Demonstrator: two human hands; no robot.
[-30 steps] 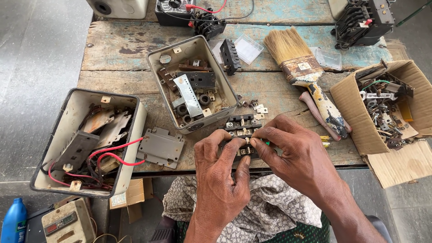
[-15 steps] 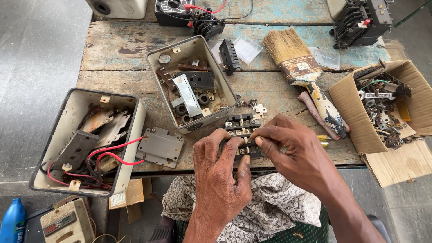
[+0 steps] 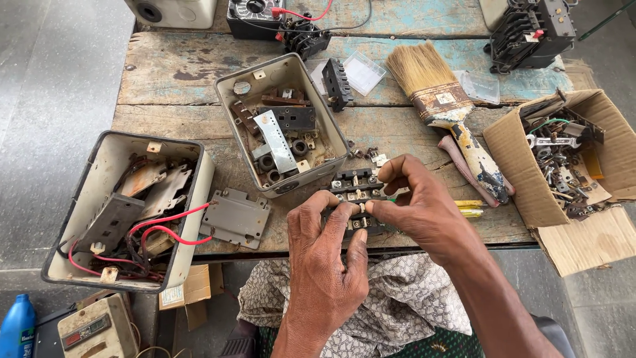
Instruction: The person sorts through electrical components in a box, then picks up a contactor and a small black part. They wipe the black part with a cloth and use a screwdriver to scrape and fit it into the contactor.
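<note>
so we've got both hands at the near edge of the wooden bench (image 3: pixel 165 73), on one part. our left hand (image 3: pixel 326 265) has its fingers curled narrow, tips pinching the near side of the black terminal block (image 3: pixel 354 189). our right hand (image 3: pixel 424 212) is pinched narrow too, thumb and forefinger closed on a small pale piece at the block's right end; a thin green-handled tool (image 3: pixel 392 199) pokes out under that hand, can't tell if it's gripped. block lies flat near the middle of the near edge, small loose screws and clips (image 3: pixel 371 154) just beyond it.

packages and labels:
- open metal box (image 3: pixel 331 116) just left of the block, rusty parts and a perforated metal strip inside.
- bigger open metal box (image 3: pixel 192 199) overhanging the near-left corner, red wires spilling out, small label on its near wall; grey plate (image 3: pixel 235 217) between it and the block.
- brown cardboard carton (image 3: pixel 510 159) at the right edge, flaps open, full of metal hardware.
- paintbrush (image 3: pixel 444 99) between the carton and the middle box, worn pale label on its ferrule; yellow-handled tool (image 3: pixel 472 208) near its handle tip.
- two clear plastic lids, (image 3: pixel 366 71) and (image 3: pixel 480 86), toward the far side.
- black contactor (image 3: pixel 530 30) at the far-right corner, meter (image 3: pixel 255 14) with red lead at the far edge.
- blue bottle (image 3: pixel 16 331) on the floor at left, beside a beige box with a dark label strip (image 3: pixel 93 328).

patterned cloth (image 3: pixel 397 298) across our lap.
</note>
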